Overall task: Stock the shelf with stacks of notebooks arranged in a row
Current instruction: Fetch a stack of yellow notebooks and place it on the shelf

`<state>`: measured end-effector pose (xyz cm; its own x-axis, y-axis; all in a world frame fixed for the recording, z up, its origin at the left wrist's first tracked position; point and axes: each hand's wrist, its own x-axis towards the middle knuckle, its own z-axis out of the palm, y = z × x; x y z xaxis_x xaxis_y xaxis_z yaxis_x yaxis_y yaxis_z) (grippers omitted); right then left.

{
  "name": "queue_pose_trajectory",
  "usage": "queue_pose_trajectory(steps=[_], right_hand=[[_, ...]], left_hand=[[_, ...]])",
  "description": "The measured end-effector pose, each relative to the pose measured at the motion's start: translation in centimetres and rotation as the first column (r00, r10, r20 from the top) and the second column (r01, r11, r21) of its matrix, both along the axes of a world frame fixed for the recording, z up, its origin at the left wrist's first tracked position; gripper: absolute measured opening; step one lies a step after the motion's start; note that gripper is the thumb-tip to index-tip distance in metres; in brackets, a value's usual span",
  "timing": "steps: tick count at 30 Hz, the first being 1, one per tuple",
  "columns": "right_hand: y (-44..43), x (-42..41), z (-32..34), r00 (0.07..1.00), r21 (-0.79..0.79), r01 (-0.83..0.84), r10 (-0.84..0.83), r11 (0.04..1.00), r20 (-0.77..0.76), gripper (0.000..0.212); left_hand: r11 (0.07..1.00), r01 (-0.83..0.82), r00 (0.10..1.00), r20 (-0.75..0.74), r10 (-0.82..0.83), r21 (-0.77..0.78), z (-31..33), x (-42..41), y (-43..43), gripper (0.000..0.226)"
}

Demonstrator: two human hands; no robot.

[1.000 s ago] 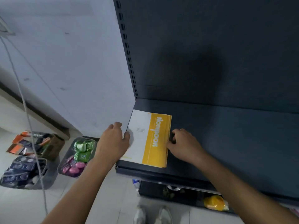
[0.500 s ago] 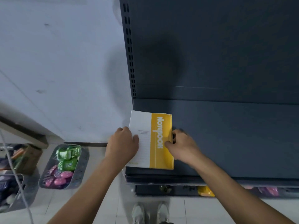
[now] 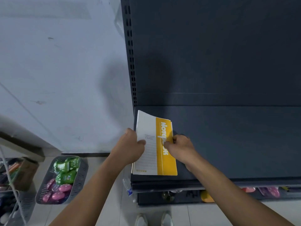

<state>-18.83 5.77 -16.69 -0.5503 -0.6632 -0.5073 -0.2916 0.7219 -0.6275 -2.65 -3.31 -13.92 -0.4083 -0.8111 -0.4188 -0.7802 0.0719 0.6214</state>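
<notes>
A stack of notebooks (image 3: 149, 128) with a white and yellow cover sits at the left end of the dark shelf (image 3: 236, 141). The left hand (image 3: 128, 148) grips its left edge, thumb on the cover. The right hand (image 3: 181, 148) pinches its right edge, thumb on the yellow band.

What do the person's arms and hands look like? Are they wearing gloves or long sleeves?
No gloves and no sleeves show. The left hand and right hand are bare. The left forearm and right forearm are bare too, down to the picture's bottom edge. No watch or bracelet shows on either wrist.
</notes>
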Motion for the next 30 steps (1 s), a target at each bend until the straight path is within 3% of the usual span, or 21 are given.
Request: queue_pose_trajectory(steps=[3, 8, 11, 17, 23, 30], right_hand=[[0.7, -0.6, 0.0, 0.999, -0.019, 0.033, -0.033, 0.999, 0.037, 0.053], [1.7, -0.7, 2.0, 0.987, -0.089, 0.140, -0.133, 0.986, 0.088, 0.027], [2.4, -1.2, 2.5, 0.982, -0.151, 0.177, -0.164, 0.973, 0.098, 0.033], [3.8, -1.6, 4.1, 0.983, -0.223, 0.176, -0.181, 0.959, -0.001, 0.036], [5.7, -2.3, 5.6, 0.973, -0.263, 0.193, -0.219, 0.945, -0.075, 0.032], [7.4, -3.1, 6.4, 0.962, -0.253, 0.208, -0.245, 0.945, -0.122, 0.029]], left_hand=[[1.000, 0.007, 0.998, -0.068, -0.008, -0.021, 0.7, -0.3, -0.1, 0.027], [0.999, 0.007, 0.987, -0.157, -0.012, -0.033, 1.1, -0.7, 0.3, 0.026], [0.999, 0.019, 0.981, -0.190, -0.025, -0.036, 1.2, -0.8, 0.3, 0.025], [0.974, 0.125, 0.986, -0.086, -0.143, -0.188, 1.9, -1.9, 0.7, 0.037], [0.916, 0.210, 0.976, 0.013, -0.219, -0.343, 3.5, -3.8, 1.5, 0.032], [0.922, 0.197, 0.978, -0.002, -0.210, -0.334, 3.6, -5.0, 2.8, 0.030]])
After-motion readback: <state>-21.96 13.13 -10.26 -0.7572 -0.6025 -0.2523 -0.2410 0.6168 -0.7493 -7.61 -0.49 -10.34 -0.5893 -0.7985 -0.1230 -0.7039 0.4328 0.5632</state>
